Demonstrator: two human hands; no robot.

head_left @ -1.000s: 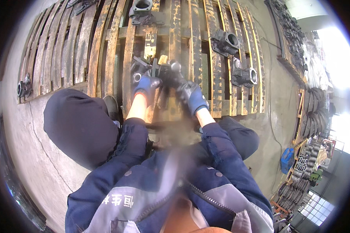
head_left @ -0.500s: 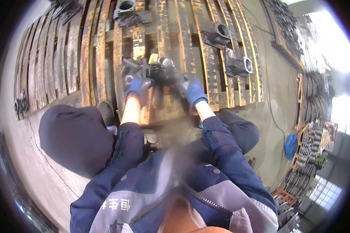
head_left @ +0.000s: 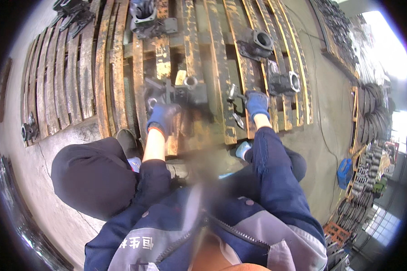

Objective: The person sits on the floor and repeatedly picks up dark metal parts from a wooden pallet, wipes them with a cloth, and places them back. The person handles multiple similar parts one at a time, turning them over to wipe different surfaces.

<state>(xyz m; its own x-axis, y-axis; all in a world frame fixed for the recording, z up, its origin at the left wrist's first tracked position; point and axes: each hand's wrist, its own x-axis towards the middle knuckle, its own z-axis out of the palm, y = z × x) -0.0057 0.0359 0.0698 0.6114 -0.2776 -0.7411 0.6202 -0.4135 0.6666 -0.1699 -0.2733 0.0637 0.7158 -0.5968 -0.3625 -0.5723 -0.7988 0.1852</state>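
Note:
My left hand (head_left: pixel 163 114), in a blue glove, is closed on the near left part of a dark metal casting (head_left: pixel 195 94) on the wooden pallet. A round pipe opening (head_left: pixel 191 81) shows on the casting's far side; a blur hides some of its near side. To the right, my right hand (head_left: pixel 257 105), also gloved, has its fingers curled round the end of a small metal tool (head_left: pixel 234 93), whose exact kind I cannot make out. Just below that tool, a shiny metal piece (head_left: pixel 238 120) lies on the slats.
More dark castings stand on the pallet: one with a square flange (head_left: pixel 144 18) at the far left, a round-mouthed one (head_left: pixel 260 43) and another (head_left: pixel 285 82) at the right. A second pallet (head_left: pixel 61 74) adjoins on the left. A blue container (head_left: pixel 345 173) sits on the floor at right.
My right hand has left the casting and moved right, to the tool on the right-hand slats. My left hand has stayed at the casting. The whole view has shifted slightly.

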